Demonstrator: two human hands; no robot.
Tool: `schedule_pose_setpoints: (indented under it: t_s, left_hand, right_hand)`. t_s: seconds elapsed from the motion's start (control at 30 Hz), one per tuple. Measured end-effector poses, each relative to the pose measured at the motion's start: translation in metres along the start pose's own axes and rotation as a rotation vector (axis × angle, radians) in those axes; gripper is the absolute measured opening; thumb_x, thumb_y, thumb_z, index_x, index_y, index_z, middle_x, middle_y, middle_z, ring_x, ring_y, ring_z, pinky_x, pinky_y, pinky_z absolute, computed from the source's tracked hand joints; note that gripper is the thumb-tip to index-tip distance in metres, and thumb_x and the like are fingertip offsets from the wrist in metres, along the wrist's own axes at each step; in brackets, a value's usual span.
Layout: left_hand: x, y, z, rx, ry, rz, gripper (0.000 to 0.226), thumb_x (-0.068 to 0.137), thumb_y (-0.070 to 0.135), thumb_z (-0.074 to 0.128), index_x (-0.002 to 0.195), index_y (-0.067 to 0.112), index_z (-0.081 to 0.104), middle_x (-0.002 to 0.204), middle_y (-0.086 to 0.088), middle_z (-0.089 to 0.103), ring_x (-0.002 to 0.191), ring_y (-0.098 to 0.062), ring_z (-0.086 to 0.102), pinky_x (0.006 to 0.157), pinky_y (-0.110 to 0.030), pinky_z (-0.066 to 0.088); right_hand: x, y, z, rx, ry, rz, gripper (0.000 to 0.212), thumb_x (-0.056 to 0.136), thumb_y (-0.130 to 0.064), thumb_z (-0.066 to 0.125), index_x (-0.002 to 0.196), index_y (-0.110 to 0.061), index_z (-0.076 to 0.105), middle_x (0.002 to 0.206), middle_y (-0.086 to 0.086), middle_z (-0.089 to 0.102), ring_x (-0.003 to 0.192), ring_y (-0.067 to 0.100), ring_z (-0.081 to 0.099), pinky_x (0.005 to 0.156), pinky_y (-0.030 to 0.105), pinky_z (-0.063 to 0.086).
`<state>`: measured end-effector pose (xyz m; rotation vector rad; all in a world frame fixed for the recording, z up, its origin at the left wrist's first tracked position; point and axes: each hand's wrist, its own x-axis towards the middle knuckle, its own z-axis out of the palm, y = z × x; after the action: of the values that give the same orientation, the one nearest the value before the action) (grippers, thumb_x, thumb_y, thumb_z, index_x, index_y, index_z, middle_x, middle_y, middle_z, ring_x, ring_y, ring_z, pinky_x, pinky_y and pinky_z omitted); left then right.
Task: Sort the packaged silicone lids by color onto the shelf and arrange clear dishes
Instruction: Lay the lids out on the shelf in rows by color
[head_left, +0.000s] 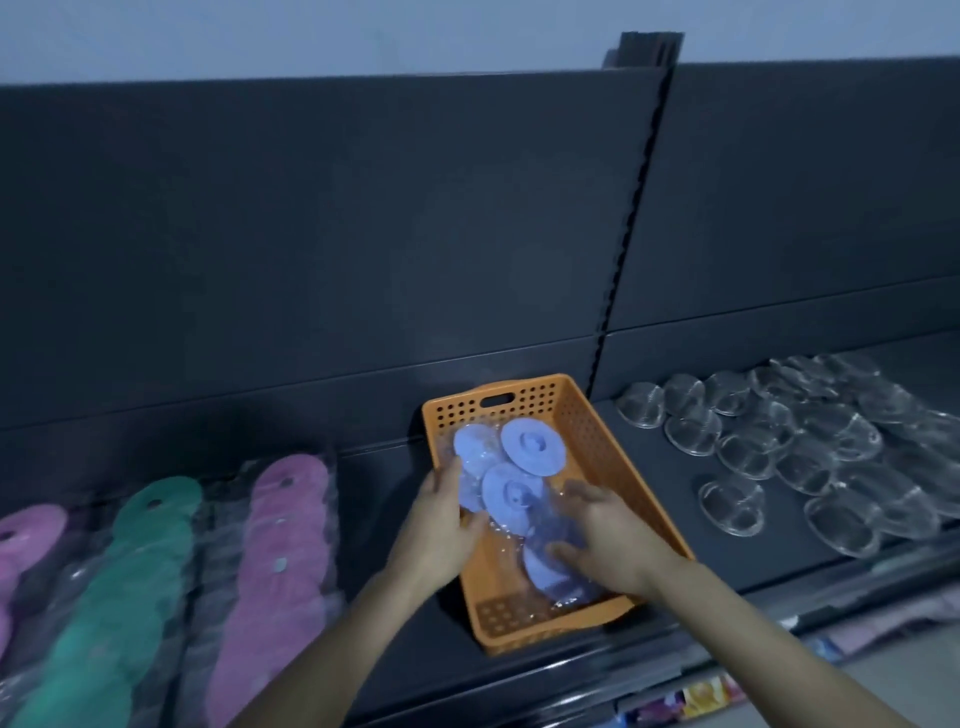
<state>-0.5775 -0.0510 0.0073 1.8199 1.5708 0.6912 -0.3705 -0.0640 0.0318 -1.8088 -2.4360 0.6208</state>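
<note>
An orange perforated basket (587, 431) sits on the dark shelf (379, 499) and holds blue silicone lids (532, 447) in clear plastic packs. My left hand (441, 525) grips the left edge of a blue lid pack (511, 493) over the basket. My right hand (610, 540) grips the pack's lower right part, fingers curled over the plastic. On the shelf to the left lie rows of packed lids: pink (283, 545), green (119, 587) and another pink (26, 535). Several clear dishes (810, 452) are spread on the shelf to the right.
A dark back panel (363, 234) rises behind the shelf, with a slotted upright (631, 234) behind the basket. A bare strip of shelf lies between the pink row and the basket. Colourful goods (701, 696) show on a lower level at bottom right.
</note>
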Motion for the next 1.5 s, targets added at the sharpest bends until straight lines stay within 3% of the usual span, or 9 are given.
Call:
schedule_pose_setpoints:
  t_s: [0.17, 0.33, 0.67, 0.83, 0.93, 1.07, 1.17, 1.27, 1.5]
  left_hand:
    - [0.006, 0.031, 0.025, -0.109, 0.097, -0.030, 0.048, 0.089, 0.007, 0.045, 0.121, 0.041, 0.049, 0.104, 0.023, 0.062, 0.092, 0.006, 0.059, 0.066, -0.006, 0.043]
    - [0.010, 0.059, 0.060, -0.179, 0.136, -0.033, 0.036, 0.089, 0.009, 0.046, 0.100, 0.041, 0.057, 0.092, 0.014, 0.067, 0.082, 0.002, 0.063, 0.062, -0.011, 0.047]
    - [0.038, 0.078, 0.104, -0.144, 0.164, -0.003, 0.043, 0.089, 0.008, 0.048, 0.123, 0.033, 0.051, 0.107, 0.011, 0.064, 0.097, -0.006, 0.061, 0.079, -0.023, 0.052]
    - [0.048, 0.087, 0.109, 0.028, 0.193, 0.135, 0.050, 0.093, 0.015, 0.050, 0.136, 0.037, 0.038, 0.131, 0.017, 0.042, 0.114, 0.001, 0.047, 0.085, -0.014, 0.046]
    - [0.059, 0.089, 0.108, 0.446, 0.137, 0.194, 0.042, 0.088, 0.012, 0.050, 0.130, 0.017, 0.046, 0.147, 0.002, 0.024, 0.124, -0.015, 0.039, 0.087, -0.031, 0.051]
    - [0.079, 0.100, 0.107, 0.719, -0.186, 0.160, 0.024, 0.090, 0.012, 0.047, 0.112, 0.009, 0.054, 0.143, -0.008, 0.032, 0.119, -0.025, 0.044, 0.082, -0.038, 0.049]
    - [0.093, 0.105, 0.112, 0.842, -0.342, 0.243, 0.036, 0.089, 0.006, 0.048, 0.125, 0.009, 0.047, 0.150, -0.013, 0.024, 0.136, -0.032, 0.027, 0.101, -0.040, 0.039]
    - [0.104, 0.108, 0.118, 0.974, -0.421, 0.293, 0.055, 0.091, 0.004, 0.047, 0.144, 0.010, 0.031, 0.157, -0.014, 0.012, 0.145, -0.034, 0.005, 0.114, -0.042, 0.021]
    - [0.121, 0.099, 0.124, 0.944, -0.387, 0.429, 0.054, 0.087, -0.005, 0.045, 0.137, 0.011, 0.037, 0.127, -0.016, 0.051, 0.123, -0.039, 0.043, 0.091, -0.048, 0.048]
  right_hand:
    - [-0.004, 0.042, -0.007, 0.093, -0.162, -0.032, 0.046, 0.086, -0.038, 0.058, 0.127, -0.021, 0.047, 0.131, 0.004, 0.042, 0.118, 0.025, 0.050, 0.098, 0.034, 0.042]
    - [-0.003, 0.085, -0.018, 0.052, -0.202, -0.076, 0.036, 0.084, -0.037, 0.059, 0.115, -0.021, 0.051, 0.116, 0.002, 0.048, 0.109, 0.022, 0.051, 0.093, 0.035, 0.045]
    - [0.004, 0.130, -0.030, 0.061, -0.256, -0.041, 0.064, 0.082, -0.047, 0.064, 0.132, -0.012, 0.046, 0.137, 0.008, 0.047, 0.138, 0.020, 0.025, 0.107, 0.031, 0.031]
    - [0.005, 0.133, -0.022, -0.093, -0.407, 0.034, 0.089, 0.078, -0.049, 0.064, 0.146, -0.018, 0.016, 0.153, 0.006, 0.012, 0.140, 0.038, 0.008, 0.111, 0.045, 0.030]
    - [0.005, 0.134, -0.018, -0.120, -0.325, 0.009, 0.060, 0.080, -0.025, 0.061, 0.132, -0.015, 0.033, 0.139, 0.008, 0.025, 0.130, 0.037, 0.025, 0.099, 0.040, 0.042]
    - [0.004, 0.141, -0.027, 0.125, -0.168, -0.010, 0.009, 0.087, -0.028, 0.054, 0.086, -0.022, 0.047, 0.106, 0.002, 0.045, 0.092, 0.023, 0.055, 0.081, 0.035, 0.048]
    - [0.008, 0.148, -0.041, 0.224, 0.042, 0.046, 0.028, 0.096, -0.035, 0.041, 0.072, -0.021, 0.043, 0.077, 0.004, 0.058, 0.069, 0.024, 0.055, 0.062, 0.032, 0.041]
    - [0.013, 0.156, -0.054, 0.301, 0.225, 0.116, 0.033, 0.096, -0.023, 0.041, 0.064, -0.022, 0.035, 0.060, -0.003, 0.046, 0.062, 0.025, 0.045, 0.056, 0.030, 0.029]
    - [0.021, 0.160, -0.069, 0.546, 0.511, 0.105, 0.035, 0.085, 0.004, 0.045, 0.071, -0.029, 0.045, 0.057, -0.010, 0.047, 0.053, 0.005, 0.046, 0.051, 0.012, 0.033]
